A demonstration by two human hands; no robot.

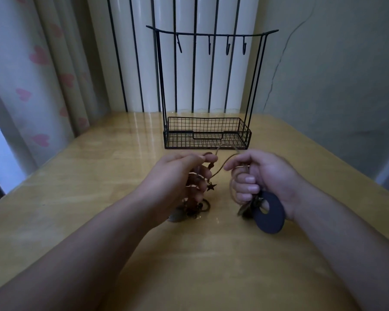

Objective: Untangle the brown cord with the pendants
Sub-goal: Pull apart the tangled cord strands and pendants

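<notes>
Hands meet above a glossy yellow wooden table (99,176), both closed on a thin brown cord (222,168) strung with pendants. The left hand (177,176) pinches the cord between thumb and forefinger, with reddish-brown beads and a small dark star charm (211,186) dangling beside its curled fingers. The right hand (263,176) grips cord loops in its fist; a flat dark ring-shaped pendant (271,213) hangs below it. The cord arcs between both hands, just before a black wire rack with a basket base and hooks (207,133). No writing is legible anywhere.
</notes>
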